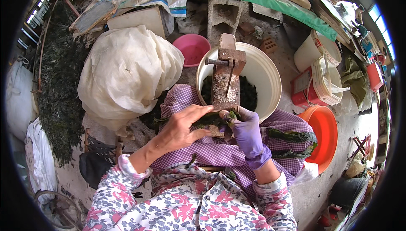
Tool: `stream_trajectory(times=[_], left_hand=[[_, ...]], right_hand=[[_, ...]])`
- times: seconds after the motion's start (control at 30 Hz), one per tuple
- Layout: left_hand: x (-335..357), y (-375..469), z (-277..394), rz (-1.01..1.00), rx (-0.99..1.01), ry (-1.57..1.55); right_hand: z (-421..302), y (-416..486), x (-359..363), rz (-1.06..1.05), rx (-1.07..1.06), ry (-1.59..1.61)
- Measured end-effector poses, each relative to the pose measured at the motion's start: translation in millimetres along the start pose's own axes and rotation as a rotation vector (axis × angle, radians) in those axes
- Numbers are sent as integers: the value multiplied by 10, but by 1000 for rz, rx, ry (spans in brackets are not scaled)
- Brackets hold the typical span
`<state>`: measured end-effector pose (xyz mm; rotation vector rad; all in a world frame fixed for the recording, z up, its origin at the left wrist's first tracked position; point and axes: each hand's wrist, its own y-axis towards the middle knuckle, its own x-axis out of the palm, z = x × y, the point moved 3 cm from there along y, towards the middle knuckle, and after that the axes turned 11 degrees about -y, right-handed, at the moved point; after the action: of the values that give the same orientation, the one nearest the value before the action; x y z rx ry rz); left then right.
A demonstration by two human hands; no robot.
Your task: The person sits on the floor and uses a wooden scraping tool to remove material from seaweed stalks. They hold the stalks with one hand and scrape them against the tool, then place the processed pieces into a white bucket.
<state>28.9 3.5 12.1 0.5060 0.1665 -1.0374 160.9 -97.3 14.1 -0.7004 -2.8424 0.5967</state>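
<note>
Over my lap, my left hand [184,124] is bare, its fingers extended along a dark green strip of seaweed [206,119]. My right hand [242,120], in a purple rubber glove, pinches the bunched end of that strip. Both hands are at the near end of a wooden block [225,85] fitted with a metal bolt [217,61] and a thin blade-like piece. The block lies across a white bucket [275,82] with dark green pieces [248,93] inside. More seaweed strips [291,135] lie on my checkered apron over the right knee.
A large cloth-covered bundle [130,75] stands at left, beside a long seaweed heap [60,88]. A pink basin [192,48] is behind the bucket. An orange tub [326,139] and lidded pails [320,82] stand at right. A concrete block [223,16] supports a cluttered bench.
</note>
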Motion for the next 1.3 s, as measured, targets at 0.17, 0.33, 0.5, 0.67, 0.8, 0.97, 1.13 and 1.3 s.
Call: stream_trajectory(times=[0.17, 0.33, 0.5, 0.67, 0.8, 0.97, 1.13, 1.3], left_hand=[[20, 100, -247, -48, -394, -598], [-65, -53, -285, 63, -556, -717], [-155, -52, -232, 102, -500, -622], [-211, -30, -146, 72, -468, -559], [-131, 91, 84, -12, -374, -454], [-218, 81, -101, -130, -492, -234], [-125, 46, -350, -121, -598, -365], [-49, 183, -372, -200, -515, -366]], right_hand=[[-14, 15, -248, -55, -9, -25], [140, 109, -322, -26, -10, -23], [206, 109, -496, 46, -14, -141], [-48, 18, -550, 43, -241, -279], [-205, 115, -25, -307, -584, -556], [17, 162, -29, -317, 68, -362], [111, 213, -147, -197, -130, -327], [-58, 165, -329, -140, 6, -234]])
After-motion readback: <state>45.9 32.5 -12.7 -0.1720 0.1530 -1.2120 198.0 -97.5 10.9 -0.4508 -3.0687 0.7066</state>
